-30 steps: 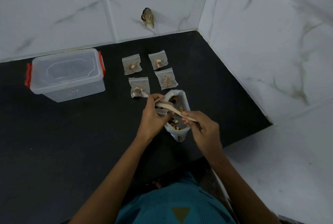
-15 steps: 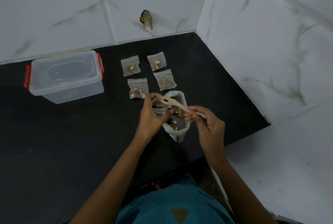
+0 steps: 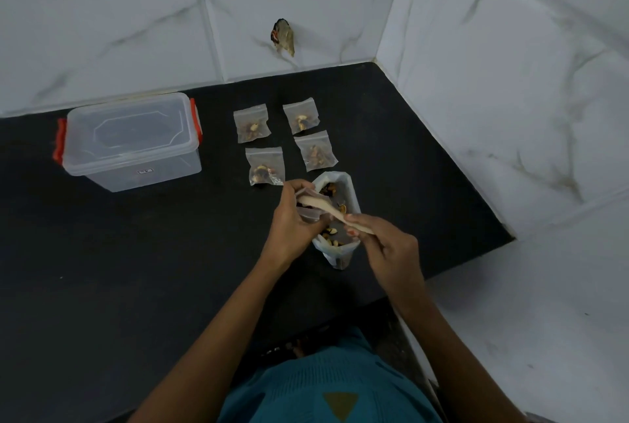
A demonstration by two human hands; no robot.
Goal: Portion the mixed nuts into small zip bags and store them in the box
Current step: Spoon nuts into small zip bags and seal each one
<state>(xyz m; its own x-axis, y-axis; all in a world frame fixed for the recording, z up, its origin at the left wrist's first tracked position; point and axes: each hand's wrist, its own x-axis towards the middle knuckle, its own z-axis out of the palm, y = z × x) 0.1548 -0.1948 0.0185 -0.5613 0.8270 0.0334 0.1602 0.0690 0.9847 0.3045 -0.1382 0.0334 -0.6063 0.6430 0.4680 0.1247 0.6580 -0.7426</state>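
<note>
Head: left hand point(image 3: 289, 225) is pinching small clear zip bag point(image 3: 310, 216), right hand point(image 3: 391, 249) gripping pale wooden spoon point(image 3: 320, 205). Likely limp, slippery; hold rim.

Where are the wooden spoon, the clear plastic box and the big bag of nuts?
wooden spoon point(image 3: 327, 210): head view, mid-handle.
clear plastic box point(image 3: 131, 132): head view, lid centre.
big bag of nuts point(image 3: 353, 196): head view, right wall.

Across centre and left: countertop point(image 3: 119, 269), black, matt, faintly speckled. Top and right: wall tiles point(image 3: 102, 14), white, glossy, grey-veined marble look. Upper left: box point(image 3: 132, 140), clear smooth plastic; clips point(image 3: 60, 140), orange-red plastic. Centre: four filled zip bags point(image 3: 252, 123), thin clear crinkled film; held zip bag point(image 3: 308, 215), same film; large bag point(image 3: 352, 191), milky translucent plastic; spoon point(image 3: 320, 204), pale, matt, wood-like. Bottom: garment point(image 3: 306, 388), teal ribbed knit cloth.
</note>
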